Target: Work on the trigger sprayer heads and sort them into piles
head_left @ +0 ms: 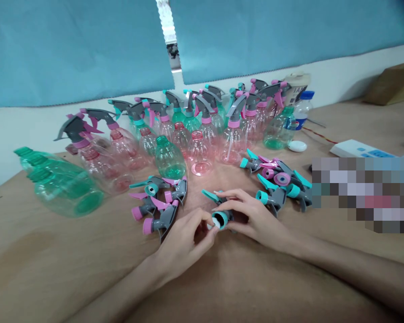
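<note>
Near the middle of the wooden table, my right hand point(254, 214) grips a grey-and-teal trigger spray head point(225, 218), its open teal collar facing my left hand point(185, 237). Between my left thumb and fingers is a small white round piece point(215, 223), held right at the collar's mouth. I cannot tell whether it touches the collar. Just left of my hands lie several loose spray heads point(160, 222) with pink or teal collars. Another loose group point(272, 197) lies to the right, behind my right hand.
Behind stand pink bottles point(202, 157) and green bottles point(170, 157), many topped with spray heads. Several green bottles point(67, 188) lean or lie at left. At right are a blue-capped bottle point(303, 110), a white oval object point(296, 146), a power strip point(362, 149) and a cardboard box point(393, 83).
</note>
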Demonstrator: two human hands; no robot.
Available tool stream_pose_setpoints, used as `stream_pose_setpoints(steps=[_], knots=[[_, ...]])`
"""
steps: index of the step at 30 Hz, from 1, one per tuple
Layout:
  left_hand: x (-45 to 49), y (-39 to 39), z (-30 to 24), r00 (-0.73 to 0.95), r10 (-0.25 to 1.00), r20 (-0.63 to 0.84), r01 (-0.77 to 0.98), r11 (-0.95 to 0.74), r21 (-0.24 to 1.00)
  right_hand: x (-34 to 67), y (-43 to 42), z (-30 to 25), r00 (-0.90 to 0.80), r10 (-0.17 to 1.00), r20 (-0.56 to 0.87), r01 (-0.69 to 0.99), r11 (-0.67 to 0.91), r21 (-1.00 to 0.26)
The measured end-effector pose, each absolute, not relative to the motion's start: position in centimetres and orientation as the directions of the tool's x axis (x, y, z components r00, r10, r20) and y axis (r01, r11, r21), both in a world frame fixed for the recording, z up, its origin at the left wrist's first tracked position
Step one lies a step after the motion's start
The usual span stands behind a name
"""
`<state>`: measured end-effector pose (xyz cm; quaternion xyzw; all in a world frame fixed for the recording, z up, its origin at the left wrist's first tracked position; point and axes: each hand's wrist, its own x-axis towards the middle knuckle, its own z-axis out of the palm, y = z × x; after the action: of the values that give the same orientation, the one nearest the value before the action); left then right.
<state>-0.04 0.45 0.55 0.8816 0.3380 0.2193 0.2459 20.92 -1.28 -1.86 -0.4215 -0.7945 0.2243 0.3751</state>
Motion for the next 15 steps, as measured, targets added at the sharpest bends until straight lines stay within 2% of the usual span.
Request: stream_pose_setpoints(steps=[6,12,15], knots=[[-0.02,0.21,0.00,0.564,0.744,0.359,0.475,-0.647,0.596,20.99,-1.26,-1.79,-0.310,0.871,0.380,0.483,0.489,-0.727],[-0.36,0.70,0.44,0.587,0.612,0.530,0.422,-0.790,0.445,20.89,-1.24,-1.57,-0.294,0.877,0.380,0.465,0.479,-0.744],[-0.54,0.77,0.26,0.581,0.583,0.568,0.393,-0.812,0.431,20.90,-1.29,-1.61,-0.312,0.869,0.384,0.454,0.491,-0.743]])
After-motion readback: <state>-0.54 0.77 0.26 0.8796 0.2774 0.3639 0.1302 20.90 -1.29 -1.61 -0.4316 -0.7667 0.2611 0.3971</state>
